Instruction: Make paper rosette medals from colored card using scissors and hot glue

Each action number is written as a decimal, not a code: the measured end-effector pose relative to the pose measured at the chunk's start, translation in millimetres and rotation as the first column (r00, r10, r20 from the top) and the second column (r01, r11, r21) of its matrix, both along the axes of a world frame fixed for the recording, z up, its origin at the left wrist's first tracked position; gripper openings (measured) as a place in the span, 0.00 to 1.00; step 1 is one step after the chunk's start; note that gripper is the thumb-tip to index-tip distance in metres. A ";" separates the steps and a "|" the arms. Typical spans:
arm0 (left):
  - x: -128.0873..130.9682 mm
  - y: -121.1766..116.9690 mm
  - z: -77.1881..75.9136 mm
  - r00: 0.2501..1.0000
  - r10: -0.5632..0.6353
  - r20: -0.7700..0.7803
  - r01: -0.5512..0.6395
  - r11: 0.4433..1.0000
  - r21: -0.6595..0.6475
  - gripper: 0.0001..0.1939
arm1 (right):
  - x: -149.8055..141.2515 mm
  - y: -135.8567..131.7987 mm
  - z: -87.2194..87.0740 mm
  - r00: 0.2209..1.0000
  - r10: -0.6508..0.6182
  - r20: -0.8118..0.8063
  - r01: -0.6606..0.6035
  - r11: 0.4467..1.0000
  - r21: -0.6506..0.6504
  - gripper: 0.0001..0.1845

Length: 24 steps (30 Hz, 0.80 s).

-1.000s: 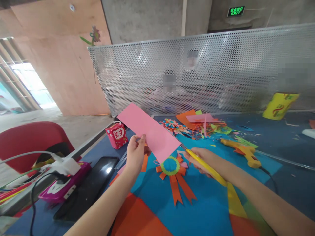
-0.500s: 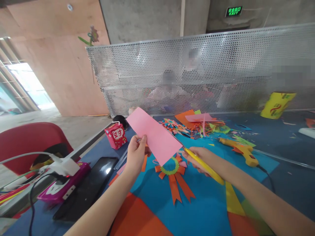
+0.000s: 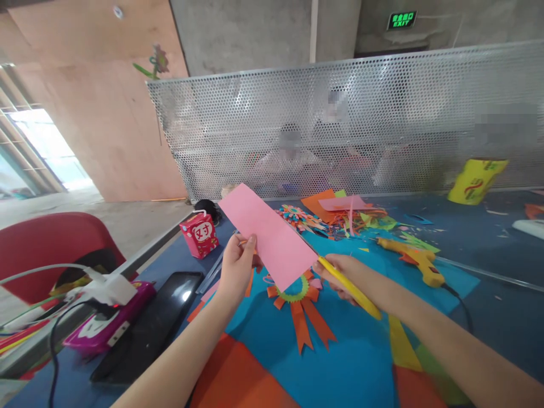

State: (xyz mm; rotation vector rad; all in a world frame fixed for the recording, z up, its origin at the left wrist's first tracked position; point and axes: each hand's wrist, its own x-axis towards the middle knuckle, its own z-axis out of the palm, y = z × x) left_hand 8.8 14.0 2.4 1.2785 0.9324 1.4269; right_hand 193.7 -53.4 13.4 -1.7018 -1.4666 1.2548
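Note:
In the head view my left hand (image 3: 238, 258) pinches a strip of pink paper (image 3: 267, 235) by its lower left edge, thumb on top. My right hand (image 3: 342, 275) grips yellow-handled scissors (image 3: 351, 288), seen almost edge-on. Their blades lie along the paper's right edge and are mostly hidden, so how far they are spread is unclear. Beneath the paper, a paper rosette (image 3: 302, 311) with a green scalloped ring and orange ribbon tails rests on a blue sheet (image 3: 340, 362). The paper covers part of the ring.
A yellow glue gun (image 3: 414, 262) lies at the right. Behind are paper scraps (image 3: 361, 215), a finished-looking paper flower (image 3: 295, 214) and a perforated metal screen (image 3: 255, 113). At the left are a red drink carton (image 3: 199, 233), a black phone (image 3: 148, 328) and a purple power strip (image 3: 110, 323).
The pink paper's lower right corner has shifted slightly right and down, and my right hand with the scissors has barely moved. Both hands keep their holds.

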 end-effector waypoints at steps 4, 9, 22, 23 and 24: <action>0.7 -0.3 -0.3 1.000 -0.008 0.002 0.008 1.000 0.003 0.10 | 4.4 -1.0 -9.7 0.992 0.025 0.127 -0.038 0.994 0.100 0.18; 1.7 -1.0 -1.0 0.999 -0.041 -0.011 0.041 0.999 0.003 0.11 | 8.6 -0.7 -13.1 0.980 0.057 0.193 -0.094 0.977 0.193 0.21; 2.2 -3.4 0.2 0.998 -0.065 -0.024 0.064 0.998 -0.018 0.12 | -2.4 -4.7 -2.3 0.981 -0.020 0.195 -0.010 0.988 0.153 0.22; 2.4 -3.7 0.3 0.997 -0.074 -0.028 0.073 0.997 -0.016 0.12 | -2.0 -5.1 -2.9 0.979 -0.017 0.205 -0.020 0.984 0.179 0.21; 2.6 -4.1 0.5 0.996 -0.086 -0.031 0.085 0.996 -0.015 0.12 | -1.9 -5.6 -2.9 0.977 -0.013 0.212 -0.030 0.980 0.196 0.21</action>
